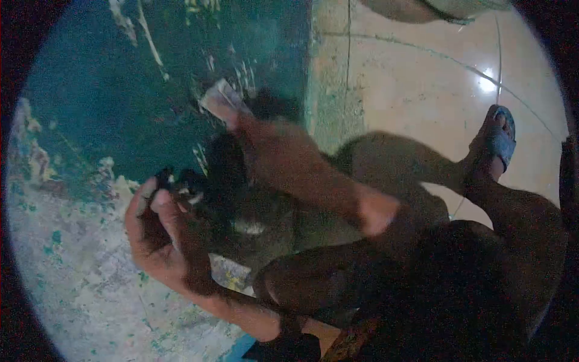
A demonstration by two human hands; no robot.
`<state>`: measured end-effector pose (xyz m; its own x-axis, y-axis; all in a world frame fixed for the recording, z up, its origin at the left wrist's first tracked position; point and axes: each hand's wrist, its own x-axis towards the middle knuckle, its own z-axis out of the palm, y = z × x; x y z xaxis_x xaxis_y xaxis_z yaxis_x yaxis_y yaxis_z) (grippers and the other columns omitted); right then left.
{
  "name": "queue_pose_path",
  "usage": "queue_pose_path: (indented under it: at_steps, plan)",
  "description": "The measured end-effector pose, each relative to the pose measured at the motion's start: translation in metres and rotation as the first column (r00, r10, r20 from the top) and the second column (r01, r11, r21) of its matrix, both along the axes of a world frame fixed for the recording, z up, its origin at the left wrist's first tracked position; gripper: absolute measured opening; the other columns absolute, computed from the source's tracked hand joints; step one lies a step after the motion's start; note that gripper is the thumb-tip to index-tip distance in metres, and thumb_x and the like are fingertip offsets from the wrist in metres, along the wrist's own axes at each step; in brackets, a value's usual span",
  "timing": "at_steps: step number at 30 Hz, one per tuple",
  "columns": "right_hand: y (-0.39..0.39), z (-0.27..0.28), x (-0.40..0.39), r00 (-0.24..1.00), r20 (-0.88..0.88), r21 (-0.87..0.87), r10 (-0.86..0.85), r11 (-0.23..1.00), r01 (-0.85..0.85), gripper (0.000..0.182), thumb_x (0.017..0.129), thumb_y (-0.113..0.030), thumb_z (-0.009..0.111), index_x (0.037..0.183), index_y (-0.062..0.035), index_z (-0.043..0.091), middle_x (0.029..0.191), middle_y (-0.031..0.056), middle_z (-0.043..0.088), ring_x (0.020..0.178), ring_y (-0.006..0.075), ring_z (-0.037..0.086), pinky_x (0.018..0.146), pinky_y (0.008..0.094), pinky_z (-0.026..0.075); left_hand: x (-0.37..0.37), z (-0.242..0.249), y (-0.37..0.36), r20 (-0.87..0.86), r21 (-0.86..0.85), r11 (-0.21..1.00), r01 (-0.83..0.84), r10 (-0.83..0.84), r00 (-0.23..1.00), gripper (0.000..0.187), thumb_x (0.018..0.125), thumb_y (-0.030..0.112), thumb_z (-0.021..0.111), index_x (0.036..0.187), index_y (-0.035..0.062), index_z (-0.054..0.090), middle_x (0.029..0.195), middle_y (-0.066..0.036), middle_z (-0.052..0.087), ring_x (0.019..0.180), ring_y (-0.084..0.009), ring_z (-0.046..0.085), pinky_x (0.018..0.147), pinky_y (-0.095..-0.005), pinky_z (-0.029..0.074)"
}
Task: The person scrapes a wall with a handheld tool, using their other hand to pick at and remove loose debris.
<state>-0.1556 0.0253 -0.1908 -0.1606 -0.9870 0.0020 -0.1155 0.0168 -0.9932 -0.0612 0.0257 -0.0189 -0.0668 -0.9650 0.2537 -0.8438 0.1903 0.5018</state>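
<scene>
**Scraping the old green paint, mid-stroke by the look of it**

Left hand [158, 232] is curled closed around a small dark object [175, 184], thumb and fingers pinching it near the top. Too dark and blurry to say what it is, maybe a small tool or a clump of something. Right hand [232, 117] is reaching forward with the fingers pressed onto a flat pale grey rectangular piece [218, 96], looks like a scraper blade or sanding pad, and that piece lies flat against the teal-green painted surface [120, 90].

My read: this is the rubbing/scraping step, with the pad working on paint not yet stripped. Below and to the left of the pad the paint is already gone, showing a worn whitish patch [78, 283]. The next move would call for steady pressure, keeping the pad flat.

Edges: right of the pad the painted surface ends at a straight pale border [329, 78], then a shiny cream tiled floor [422, 78]. The person's bare knees and a foot in a blue sandal [500, 139] crowd that side, so open room is mostly left and upward of the pad.
</scene>
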Motion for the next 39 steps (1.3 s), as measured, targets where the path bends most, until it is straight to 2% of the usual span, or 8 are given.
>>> queue_pose_path:
  at_steps: [2,5,9,13,17,22,35,39]
  plan:
    - [-0.006,-0.012,-0.002,0.999,-0.045,-0.093,-0.011,0.996,0.006,0.049,0.103,-0.022,0.046,0.152,-0.0211,0.04,0.079,0.0226,0.069,0.065,0.0422,0.069,0.054,0.0561,0.056,0.007,0.001,0.008,0.043,0.016,1.0,0.004,-0.005,0.999,0.024,0.101,0.013,0.067,0.12,-0.0015,0.067,0.104,-0.009,0.071,0.084,-0.0128,0.062,0.074,-0.026,0.051]
    - [0.008,-0.025,0.043,0.988,0.119,0.071,0.1,0.991,-0.109,0.046,0.108,-0.027,0.046,0.153,-0.0274,0.04,0.102,0.0213,0.071,0.084,0.0479,0.068,0.068,0.0579,0.054,0.015,0.001,0.007,0.032,-0.026,0.998,0.053,-0.052,0.998,0.024,0.101,0.013,0.067,0.12,-0.0015,0.067,0.103,-0.009,0.071,0.082,-0.0129,0.062,0.074,-0.0259,0.051]
    - [0.031,-0.013,0.053,0.927,0.375,-0.084,-0.002,0.996,0.036,0.045,0.108,-0.027,0.046,0.152,-0.0238,0.043,0.119,0.0192,0.069,0.097,0.046,0.067,0.075,0.0543,0.054,0.016,0.003,0.005,-0.043,-0.009,1.0,0.021,-0.022,0.999,0.024,0.101,0.013,0.067,0.12,-0.0017,0.067,0.103,-0.009,0.07,0.083,-0.0131,0.063,0.074,-0.0258,0.051]
    - [0.031,0.012,0.043,0.8,0.57,-0.085,0.185,0.982,-0.166,0.043,0.108,-0.023,0.046,0.151,-0.0198,0.047,0.135,0.0185,0.063,0.115,0.0451,0.063,0.092,0.05,0.053,0.03,0.001,0.015,0.064,-0.063,0.998,0.017,-0.013,0.998,0.025,0.101,0.014,0.067,0.12,-0.0021,0.067,0.104,-0.009,0.07,0.085,-0.0135,0.064,0.075,-0.0261,0.051]
    - [0.007,0.017,0.042,0.838,0.545,-0.232,-0.003,0.96,0.154,0.043,0.108,-0.022,0.045,0.151,-0.0177,0.048,0.137,0.0176,0.064,0.119,0.0437,0.063,0.1,0.0471,0.052,0.028,0.002,0.017,0.01,-0.04,0.999,0.003,-0.002,1.0,0.025,0.101,0.016,0.068,0.119,-0.0021,0.068,0.105,-0.011,0.071,0.085,-0.0144,0.064,0.076,-0.0263,0.052]
    - [0.001,0.026,0.042,0.881,0.472,-0.336,0.002,0.925,0.177,0.041,0.109,-0.021,0.042,0.149,-0.0114,0.049,0.147,0.0191,0.056,0.137,0.0364,0.052,0.112,0.0432,0.043,0.04,0.003,0.008,0.083,-0.218,0.972,0.085,-0.068,0.994,0.027,0.1,0.018,0.068,0.118,-0.0027,0.068,0.102,-0.012,0.072,0.08,-0.0136,0.064,0.068,-0.0262,0.05]
    - [-0.027,0.049,0.014,0.744,0.667,-0.29,0.026,0.93,0.228,0.041,0.107,-0.012,0.046,0.148,-0.0085,0.051,0.149,0.0183,0.054,0.144,0.0354,0.045,0.12,0.0423,0.034,0.029,0.008,0.012,0.116,-0.111,0.994,-0.024,0.037,0.993,0.026,0.101,0.016,0.065,0.118,-0.0031,0.067,0.095,-0.011,0.073,0.078,-0.0126,0.064,0.067,-0.025,0.049]
    - [-0.02,0.036,0.025,0.863,0.506,-0.395,-0.013,0.885,0.245,0.041,0.108,-0.016,0.046,0.148,-0.0077,0.05,0.15,0.0204,0.052,0.143,0.0373,0.046,0.119,0.0414,0.035,0.022,0.007,0.007,0.079,-0.166,0.986,0.0,0.014,0.997,0.024,0.101,0.016,0.066,0.117,-0.0026,0.068,0.097,-0.01,0.072,0.078,-0.0131,0.064,0.068,-0.0259,0.051]
